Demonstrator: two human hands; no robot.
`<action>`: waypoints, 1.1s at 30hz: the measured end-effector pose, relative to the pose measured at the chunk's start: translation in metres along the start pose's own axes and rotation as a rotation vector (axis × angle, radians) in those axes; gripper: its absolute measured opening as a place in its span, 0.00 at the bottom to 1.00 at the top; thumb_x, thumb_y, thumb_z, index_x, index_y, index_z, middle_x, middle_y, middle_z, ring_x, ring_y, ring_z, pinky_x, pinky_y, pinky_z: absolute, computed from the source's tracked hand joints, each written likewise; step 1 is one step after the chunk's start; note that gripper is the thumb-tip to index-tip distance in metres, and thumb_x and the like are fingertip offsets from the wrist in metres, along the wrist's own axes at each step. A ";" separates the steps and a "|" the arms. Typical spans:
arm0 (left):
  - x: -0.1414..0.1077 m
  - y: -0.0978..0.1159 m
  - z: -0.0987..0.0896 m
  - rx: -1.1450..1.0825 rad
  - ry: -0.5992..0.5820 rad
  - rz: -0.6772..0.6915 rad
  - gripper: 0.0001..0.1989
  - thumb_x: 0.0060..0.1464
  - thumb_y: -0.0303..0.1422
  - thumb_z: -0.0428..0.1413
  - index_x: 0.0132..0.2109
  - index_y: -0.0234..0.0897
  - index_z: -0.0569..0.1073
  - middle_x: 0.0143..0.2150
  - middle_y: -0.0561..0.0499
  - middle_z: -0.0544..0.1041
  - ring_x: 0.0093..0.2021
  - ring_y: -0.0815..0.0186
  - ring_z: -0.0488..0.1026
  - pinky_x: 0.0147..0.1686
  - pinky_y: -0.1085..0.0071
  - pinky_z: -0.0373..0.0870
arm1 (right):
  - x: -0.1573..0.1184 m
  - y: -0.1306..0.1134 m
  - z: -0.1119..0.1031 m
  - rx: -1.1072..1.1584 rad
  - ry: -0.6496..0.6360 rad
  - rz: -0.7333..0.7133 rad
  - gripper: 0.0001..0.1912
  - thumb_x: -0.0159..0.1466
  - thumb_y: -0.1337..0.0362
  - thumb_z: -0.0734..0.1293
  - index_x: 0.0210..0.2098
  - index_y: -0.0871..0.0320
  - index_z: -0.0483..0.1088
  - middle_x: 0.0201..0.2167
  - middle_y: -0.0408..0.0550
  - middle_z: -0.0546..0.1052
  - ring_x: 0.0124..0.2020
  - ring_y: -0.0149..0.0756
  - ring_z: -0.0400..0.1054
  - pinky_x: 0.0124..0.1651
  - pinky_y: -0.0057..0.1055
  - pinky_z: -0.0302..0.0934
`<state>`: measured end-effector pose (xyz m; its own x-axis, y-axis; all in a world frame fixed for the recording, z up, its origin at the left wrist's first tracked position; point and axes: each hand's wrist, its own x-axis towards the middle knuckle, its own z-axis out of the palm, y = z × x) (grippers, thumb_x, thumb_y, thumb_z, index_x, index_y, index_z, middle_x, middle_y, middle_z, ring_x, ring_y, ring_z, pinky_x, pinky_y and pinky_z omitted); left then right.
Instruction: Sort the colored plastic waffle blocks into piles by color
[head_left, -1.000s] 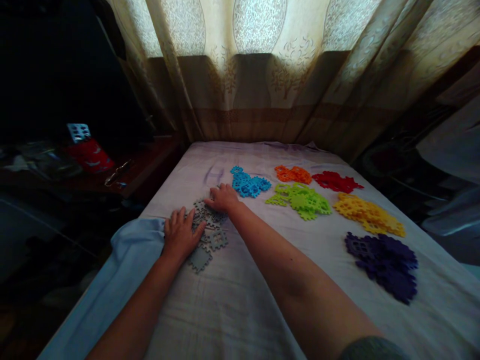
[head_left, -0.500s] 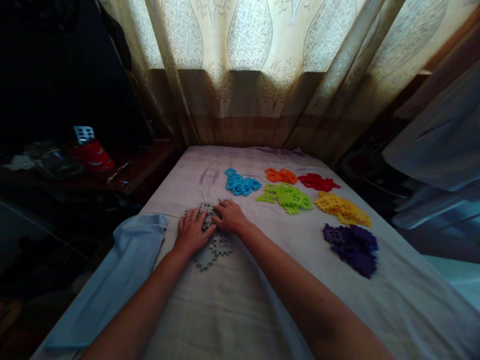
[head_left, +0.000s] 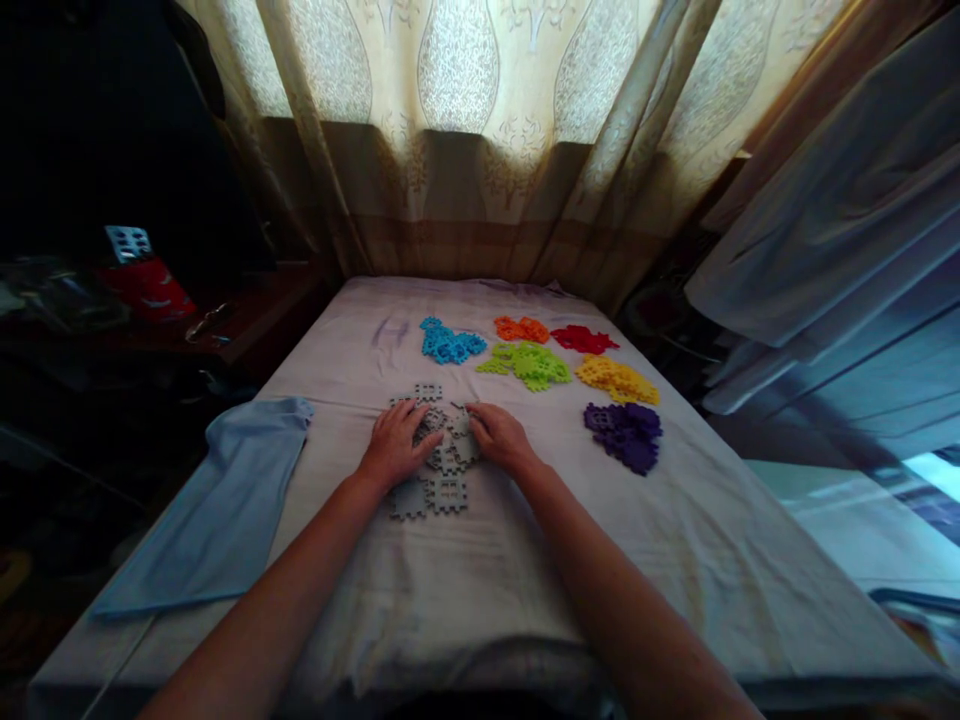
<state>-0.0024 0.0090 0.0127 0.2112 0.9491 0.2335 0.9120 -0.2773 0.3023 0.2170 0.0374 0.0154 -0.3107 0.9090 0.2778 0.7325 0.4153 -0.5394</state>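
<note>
Dim room, backlit through pale curtains (head_left: 457,75).

No text, label, brand, number or sign can be read in the head view. Left: the red container (head_left: 154,290) bears pale marks (too small and blurred to resolve as letters or a logo). Centre: purplish streaks (head_left: 391,328) on the pale cloth (head_left: 517,580) yield no legible character. Rear: the curtain (head_left: 457,190) carries tree-shaped motifs, which are pattern rather than lettering.

Backlit curtain (head_left: 459,185), possibly wooden desk (head_left: 274,298)
</note>
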 end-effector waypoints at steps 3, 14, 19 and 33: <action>-0.023 0.005 -0.008 0.032 -0.049 0.034 0.35 0.58 0.54 0.51 0.67 0.44 0.63 0.72 0.40 0.57 0.71 0.47 0.52 0.66 0.42 0.47 | -0.022 0.010 -0.009 0.024 0.110 0.074 0.16 0.64 0.66 0.61 0.46 0.52 0.77 0.47 0.49 0.80 0.49 0.40 0.73 0.55 0.40 0.65; -0.032 0.025 -0.001 0.084 -0.128 -0.026 0.36 0.56 0.53 0.54 0.67 0.43 0.64 0.72 0.37 0.54 0.71 0.45 0.51 0.66 0.38 0.43 | -0.067 -0.033 -0.007 -0.027 -0.082 -0.261 0.22 0.58 0.52 0.72 0.48 0.56 0.76 0.44 0.55 0.77 0.47 0.44 0.70 0.52 0.40 0.64; -0.028 0.021 -0.001 0.011 0.005 0.009 0.26 0.61 0.47 0.50 0.61 0.41 0.70 0.68 0.40 0.63 0.68 0.52 0.58 0.66 0.46 0.50 | -0.063 -0.031 -0.003 -0.114 -0.074 -0.184 0.23 0.59 0.56 0.72 0.52 0.57 0.75 0.45 0.55 0.76 0.47 0.44 0.69 0.53 0.41 0.63; -0.032 0.003 -0.006 -0.234 0.242 -0.032 0.15 0.62 0.39 0.47 0.42 0.39 0.77 0.54 0.45 0.78 0.57 0.60 0.72 0.62 0.60 0.64 | -0.064 -0.037 -0.001 -0.140 -0.086 -0.248 0.06 0.65 0.62 0.67 0.39 0.57 0.75 0.49 0.55 0.75 0.51 0.44 0.68 0.56 0.41 0.61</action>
<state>-0.0087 -0.0229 0.0113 0.0688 0.9027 0.4247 0.8053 -0.3016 0.5104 0.2104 -0.0362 0.0186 -0.5366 0.7824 0.3160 0.7024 0.6217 -0.3466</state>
